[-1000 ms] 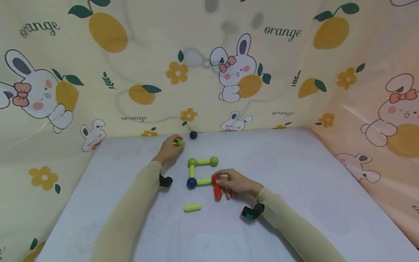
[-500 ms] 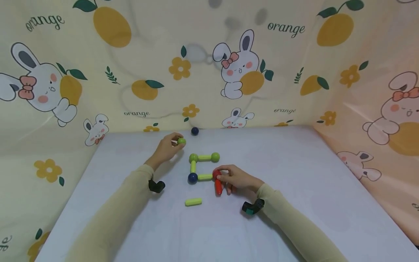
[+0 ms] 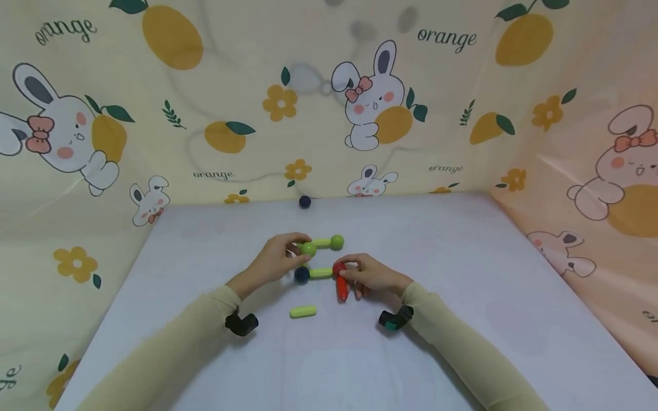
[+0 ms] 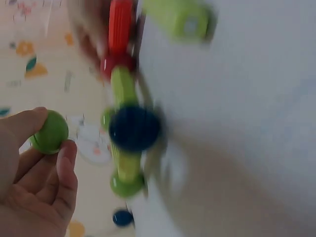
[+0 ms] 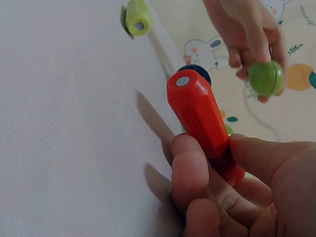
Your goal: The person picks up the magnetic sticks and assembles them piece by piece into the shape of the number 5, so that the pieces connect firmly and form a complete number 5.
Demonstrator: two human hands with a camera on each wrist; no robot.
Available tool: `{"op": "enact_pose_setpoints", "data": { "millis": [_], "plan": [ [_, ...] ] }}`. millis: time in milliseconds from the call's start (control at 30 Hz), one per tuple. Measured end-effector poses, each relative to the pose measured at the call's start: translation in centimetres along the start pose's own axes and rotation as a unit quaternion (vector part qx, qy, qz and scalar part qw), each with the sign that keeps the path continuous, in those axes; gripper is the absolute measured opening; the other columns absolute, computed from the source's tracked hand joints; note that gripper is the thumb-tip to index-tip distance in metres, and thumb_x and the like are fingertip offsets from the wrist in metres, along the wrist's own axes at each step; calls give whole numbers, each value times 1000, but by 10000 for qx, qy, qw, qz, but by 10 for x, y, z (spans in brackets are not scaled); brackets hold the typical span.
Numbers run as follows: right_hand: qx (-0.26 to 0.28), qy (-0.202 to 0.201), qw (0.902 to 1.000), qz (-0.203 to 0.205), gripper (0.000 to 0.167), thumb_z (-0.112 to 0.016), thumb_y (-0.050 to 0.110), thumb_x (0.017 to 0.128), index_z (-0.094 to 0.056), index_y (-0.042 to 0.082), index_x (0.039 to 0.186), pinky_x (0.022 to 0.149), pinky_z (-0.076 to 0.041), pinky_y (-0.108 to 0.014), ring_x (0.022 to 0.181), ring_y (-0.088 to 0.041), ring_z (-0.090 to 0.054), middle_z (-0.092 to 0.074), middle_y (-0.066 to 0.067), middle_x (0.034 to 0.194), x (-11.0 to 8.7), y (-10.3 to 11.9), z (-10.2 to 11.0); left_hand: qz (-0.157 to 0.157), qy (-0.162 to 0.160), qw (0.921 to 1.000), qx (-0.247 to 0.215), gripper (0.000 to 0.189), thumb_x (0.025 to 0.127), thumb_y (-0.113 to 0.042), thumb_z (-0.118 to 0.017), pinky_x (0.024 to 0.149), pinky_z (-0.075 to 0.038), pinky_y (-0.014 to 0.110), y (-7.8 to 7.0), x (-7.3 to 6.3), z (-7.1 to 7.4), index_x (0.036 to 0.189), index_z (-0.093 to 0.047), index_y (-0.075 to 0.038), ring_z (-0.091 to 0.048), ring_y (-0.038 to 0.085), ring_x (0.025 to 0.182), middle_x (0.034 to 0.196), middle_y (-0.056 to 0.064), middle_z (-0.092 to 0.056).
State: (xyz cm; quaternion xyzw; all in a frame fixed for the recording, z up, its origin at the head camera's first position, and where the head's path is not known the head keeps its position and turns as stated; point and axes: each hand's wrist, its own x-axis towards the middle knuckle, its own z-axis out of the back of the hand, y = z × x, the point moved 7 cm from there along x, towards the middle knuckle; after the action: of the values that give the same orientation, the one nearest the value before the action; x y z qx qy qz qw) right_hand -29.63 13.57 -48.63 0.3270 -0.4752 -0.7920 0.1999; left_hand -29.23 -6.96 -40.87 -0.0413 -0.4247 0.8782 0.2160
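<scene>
My left hand (image 3: 275, 260) pinches a green ball (image 4: 50, 132) between thumb and fingers, held up clear of the table. In the head view this ball overlaps the far left corner of a magnetic ball-and-rod frame and hides that corner. The frame has a dark blue ball (image 3: 301, 275), yellow-green rods (image 3: 321, 273) and a green end ball (image 3: 337, 242). At its near right, my right hand (image 3: 374, 276) grips a red ball (image 3: 337, 266) from which a red rod (image 5: 197, 111) points toward me. A round metal magnet shows at the rod's free end.
A loose yellow-green rod (image 3: 303, 311) lies on the white table nearer to me than the frame. Another dark blue ball (image 3: 305, 202) sits at the table's back edge, against the patterned cloth (image 3: 442, 114) that hangs behind and at the sides.
My left hand has carried the green ball from the back left toward me and right, over the frame's corner. The right hand keeps its hold on the red ball.
</scene>
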Motion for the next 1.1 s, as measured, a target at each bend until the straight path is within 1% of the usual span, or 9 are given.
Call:
{"op": "enact_pose_setpoints", "data": {
  "millis": [133, 233, 367, 467, 533, 667, 733, 867, 1100],
  "plan": [
    [-9, -22, 10000, 50, 43, -53, 25, 106, -48, 7, 145, 50, -46, -22, 50, -11, -61, -67, -1, 70, 1, 1, -1, -425, 467, 9977, 234, 36, 96, -21, -71, 81, -55, 25, -21, -18, -24, 128, -66, -6, -67, 14, 93, 118, 7, -72],
    [-68, -41, 9999, 67, 42, -53, 24, 106, -49, 8, 145, 50, -46, -23, 50, -12, -60, -66, -1, 66, 0, 0, -2, -688, 808, 9936, 375, 37, 96, -23, -69, 81, -54, 23, -30, -32, -44, 130, -65, -9, -66, 13, 94, 121, 4, -71],
    [-94, 0, 9999, 41, 42, -53, 25, 106, -49, 9, 145, 50, -46, -22, 50, -12, -60, -65, -1, 63, -2, -2, -4, -626, 1291, 9871, 708, 36, 98, -28, -67, 78, -52, 23, -31, -45, -71, 131, -61, -16, -63, 8, 91, 115, -3, -69],
    [-66, -19, 10000, -23, 42, -52, 25, 106, -49, 10, 146, 50, -45, -22, 50, -11, -60, -65, 0, 62, -2, -4, -3, -537, 1582, 9807, 1013, 32, 100, -33, -64, 78, -51, 24, -30, -50, -84, 129, -58, -22, -60, 5, 89, 108, -7, -67],
    [-53, -55, 10000, -37, 42, -52, 25, 106, -49, 11, 146, 49, -45, -23, 50, -11, -59, -64, 0, 61, -2, -4, -3, -641, 1670, 9761, 1234, 31, 100, -32, -63, 84, -53, 27, -31, -51, -90, 129, -57, -22, -60, 6, 94, 111, -7, -67],
    [-31, -82, 10000, -14, 42, -51, 24, 107, -49, 9, 146, 49, -44, -23, 49, -10, -59, -64, 0, 62, -3, -3, -2, -989, 1657, 9672, 1653, 33, 101, -27, -62, 97, -52, 34, -35, -51, -96, 132, -55, -19, -61, 8, 109, 119, -4, -67],
    [-23, -49, 10000, -9, 42, -51, 24, 107, -49, 8, 146, 49, -45, -22, 50, -10, -59, -66, 1, 65, -2, -3, -2, -1095, 1672, 9638, 1767, 35, 101, -27, -62, 100, -52, 34, -35, -51, -99, 134, -55, -19, -62, 9, 113, 121, -4, -68],
    [-17, -17, 10000, 26, 43, -51, 24, 107, -48, 7, 146, 48, -45, -22, 50, -10, -59, -67, 0, 69, -2, -1, -1, -1145, 1716, 9616, 1808, 38, 102, -28, -60, 102, -51, 33, -37, -51, -102, 139, -53, -21, -61, 10, 118, 126, -4, -67],
    [-11, -1, 10000, 44, 42, -51, 25, 107, -49, 9, 145, 50, -46, -22, 51, -10, -59, -67, 1, 68, 0, -1, 0, -1123, 1835, 9606, 1761, 36, 102, -29, -60, 100, -52, 32, -38, -46, -106, 138, -53, -23, -61, 9, 115, 125, -4, -66]
  ]
}}
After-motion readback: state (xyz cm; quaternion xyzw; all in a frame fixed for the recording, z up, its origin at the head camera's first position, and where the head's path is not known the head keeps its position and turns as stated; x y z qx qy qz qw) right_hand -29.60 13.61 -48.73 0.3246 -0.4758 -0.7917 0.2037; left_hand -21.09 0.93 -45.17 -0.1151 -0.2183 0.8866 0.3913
